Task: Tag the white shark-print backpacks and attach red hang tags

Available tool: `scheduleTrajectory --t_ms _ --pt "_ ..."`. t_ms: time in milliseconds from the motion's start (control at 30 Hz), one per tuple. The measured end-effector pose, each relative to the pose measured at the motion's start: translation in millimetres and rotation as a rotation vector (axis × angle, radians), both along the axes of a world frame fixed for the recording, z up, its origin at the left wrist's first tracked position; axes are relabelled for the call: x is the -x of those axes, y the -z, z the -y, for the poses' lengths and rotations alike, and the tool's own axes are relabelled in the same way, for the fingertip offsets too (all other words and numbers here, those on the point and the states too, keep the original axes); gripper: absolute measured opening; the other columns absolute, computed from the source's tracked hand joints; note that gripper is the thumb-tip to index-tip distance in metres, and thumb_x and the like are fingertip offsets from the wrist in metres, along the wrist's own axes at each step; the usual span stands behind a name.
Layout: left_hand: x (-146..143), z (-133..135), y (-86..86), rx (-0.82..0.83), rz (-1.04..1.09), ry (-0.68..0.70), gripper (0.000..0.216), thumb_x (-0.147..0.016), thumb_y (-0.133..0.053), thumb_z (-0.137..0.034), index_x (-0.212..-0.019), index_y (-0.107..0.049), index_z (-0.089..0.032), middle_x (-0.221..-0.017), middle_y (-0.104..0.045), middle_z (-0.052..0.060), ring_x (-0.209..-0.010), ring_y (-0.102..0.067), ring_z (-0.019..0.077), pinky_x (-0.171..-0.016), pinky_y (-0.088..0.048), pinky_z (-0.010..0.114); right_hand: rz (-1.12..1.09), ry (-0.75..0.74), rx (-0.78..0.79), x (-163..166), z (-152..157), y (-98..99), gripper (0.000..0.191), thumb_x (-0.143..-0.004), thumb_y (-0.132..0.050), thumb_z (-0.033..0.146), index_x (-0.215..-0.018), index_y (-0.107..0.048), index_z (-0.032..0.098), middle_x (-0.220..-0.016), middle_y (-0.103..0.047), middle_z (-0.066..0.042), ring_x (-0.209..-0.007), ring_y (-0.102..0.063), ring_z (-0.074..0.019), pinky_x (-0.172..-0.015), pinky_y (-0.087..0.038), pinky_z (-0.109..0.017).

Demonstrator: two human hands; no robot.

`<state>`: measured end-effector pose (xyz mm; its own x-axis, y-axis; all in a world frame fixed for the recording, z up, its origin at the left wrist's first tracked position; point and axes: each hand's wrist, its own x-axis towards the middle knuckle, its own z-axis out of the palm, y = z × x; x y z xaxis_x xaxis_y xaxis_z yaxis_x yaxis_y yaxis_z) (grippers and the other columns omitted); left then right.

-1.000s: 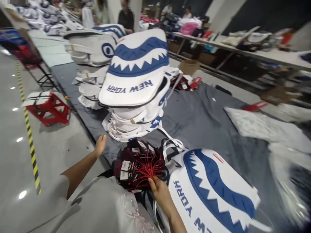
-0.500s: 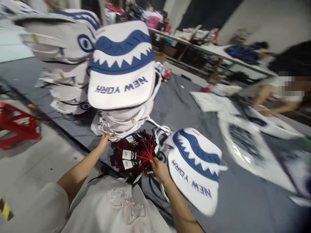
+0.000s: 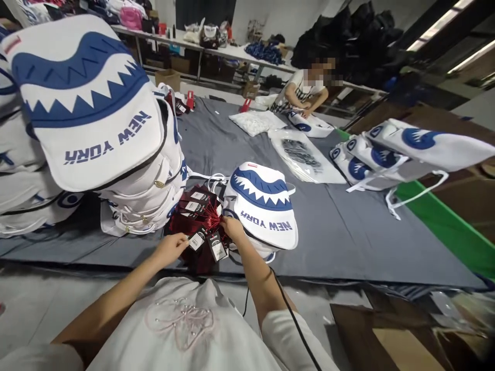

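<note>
A heap of black hang tags [image 3: 196, 195] with white labels and red strings [image 3: 211, 216] lies on the grey-covered table in front of me. My left hand [image 3: 172, 248] pinches the edge of one tag [image 3: 197, 239] at the near side of the heap. At the gathered strings, my right hand [image 3: 232, 228] has its fingers closed round them, partly hidden. Just right of it sits a white cap [image 3: 266, 224] with blue wave and tooth shapes and NEW YORK on its brim. A tall stack of similar caps [image 3: 100, 149] rises to the left.
Another cap stack [image 3: 15, 190] stands at the far left. Clear plastic bags [image 3: 305, 159] lie across the table, and more caps [image 3: 390, 149] sit at the right. A co-worker [image 3: 305, 93] handles a cap at the far side. Cardboard [image 3: 382, 335] lies below right.
My view has swung to the right. My left hand has left the base of the cap stack and come to a tag. The right hand stays at the red strings.
</note>
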<state>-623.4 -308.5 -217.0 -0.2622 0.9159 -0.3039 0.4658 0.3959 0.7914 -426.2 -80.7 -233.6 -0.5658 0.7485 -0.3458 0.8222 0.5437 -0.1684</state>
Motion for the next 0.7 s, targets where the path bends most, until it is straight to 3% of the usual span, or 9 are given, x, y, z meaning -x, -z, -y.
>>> scheduleTrajectory --t_ms 167,300,433,500,600,700 --pt "-46.6 -67.6 -13.9 -0.154 -0.12 0.059 0.025 -0.09 -0.052 -0.035 -0.1 -0.074 -0.028 -0.105 -0.076 0.005 -0.096 -0.07 0.0282 -0.082 -0.051 0.036 -0.111 -0.049 0.088 -51.2 -49.3 -9.4 0.026 -0.091 -0.066 0.033 -0.108 -0.066 0.013 -0.102 -0.07 -0.008 -0.094 -0.065 -0.0186 -0.088 -0.05 -0.035" --pt "-80.6 -120.6 -21.0 -0.195 -0.274 0.137 0.028 -0.096 -0.047 -0.029 -0.107 -0.072 -0.025 -0.113 -0.072 0.007 -0.109 -0.065 0.0281 -0.093 -0.049 0.039 -0.286 -0.054 0.125 -94.8 -83.7 -13.5 0.057 -0.076 -0.08 0.036 -0.125 -0.062 0.012 -0.124 -0.066 -0.016 -0.113 -0.062 -0.0264 -0.099 -0.046 -0.036" --pt "-120.4 -191.1 -14.9 -0.221 -0.378 0.316 0.025 -0.099 -0.051 -0.034 -0.114 -0.065 -0.02 -0.122 -0.065 0.009 -0.114 -0.06 0.0212 -0.102 -0.048 0.044 -0.5 -0.011 0.148 -139.6 -76.2 -13.1 0.05 -0.09 -0.061 0.041 -0.132 -0.06 0.013 -0.137 -0.061 -0.014 -0.126 -0.056 -0.024 -0.106 -0.043 -0.035" --pt "-133.1 -226.1 -6.5 -0.215 -0.412 0.405 0.027 -0.096 -0.057 -0.037 -0.115 -0.064 -0.018 -0.126 -0.062 0.009 -0.117 -0.058 0.0218 -0.103 -0.047 0.047 -0.576 0.053 0.143 -164.2 -63.2 -13.0 0.043 -0.095 -0.05 0.042 -0.126 -0.064 0.015 -0.128 -0.067 -0.012 -0.118 -0.062 -0.0224 -0.101 -0.048 -0.034" --pt "-136.6 -263.9 7.6 -0.176 -0.461 0.503 0.022 -0.093 -0.062 -0.034 -0.104 -0.066 -0.015 -0.12 -0.064 0.008 -0.12 -0.056 0.0241 -0.106 -0.043 0.051 -0.663 0.191 0.106 -211.9 -55.4 -20.0 0.04 -0.093 -0.048 0.046 -0.106 -0.072 0.017 -0.102 -0.076 -0.011 -0.092 -0.071 -0.0222 -0.086 -0.054 -0.034" --pt "-128.3 -279.8 12.9 -0.151 -0.508 0.582 0.007 -0.087 -0.064 -0.016 -0.08 -0.068 -0.016 -0.099 -0.07 0.007 -0.121 -0.054 0.0252 -0.113 -0.03 0.053 -0.765 0.414 -0.01 -284.2 -77.9 -48.5 0.047 -0.091 -0.043 0.054 -0.099 -0.069 0.016 -0.086 -0.075 -0.012 -0.073 -0.07 -0.0213 -0.072 -0.056 -0.036"
